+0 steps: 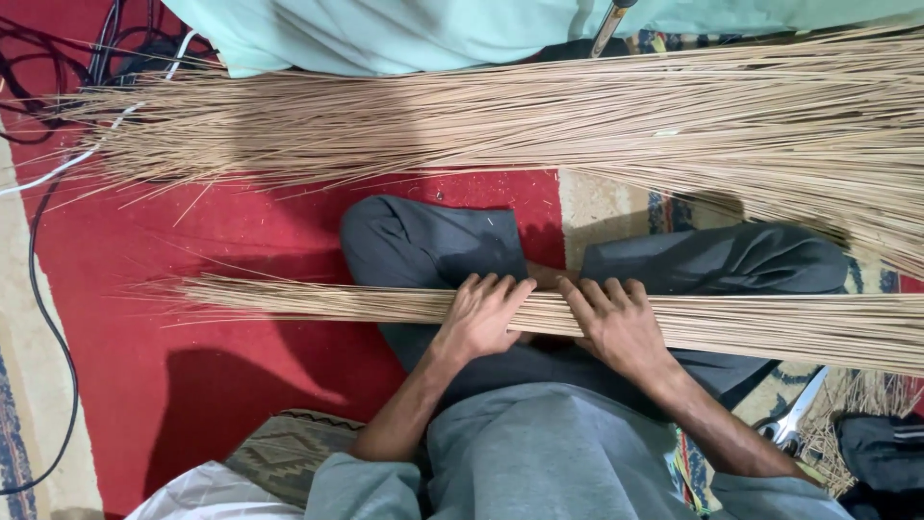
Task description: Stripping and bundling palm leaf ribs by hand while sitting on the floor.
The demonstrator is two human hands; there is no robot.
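A long bundle of thin tan sticks (318, 300) lies across my crossed legs in dark trousers, running from left to right. My left hand (478, 316) rests on top of the bundle near its middle, fingers curled over the sticks. Just to the right of it, my right hand (616, 323) presses on the same bundle, fingers spread and pointing away from me. The two hands nearly touch. A much larger heap of the same sticks (539, 120) is spread on the floor beyond my knees.
A red carpet (144, 385) covers the floor on the left, with black and white cables (43, 289) along its edge. Scissors (794, 419) lie by my right knee. A pale green cloth (404, 34) sits at the top. A patterned cushion (289, 453) lies near my left elbow.
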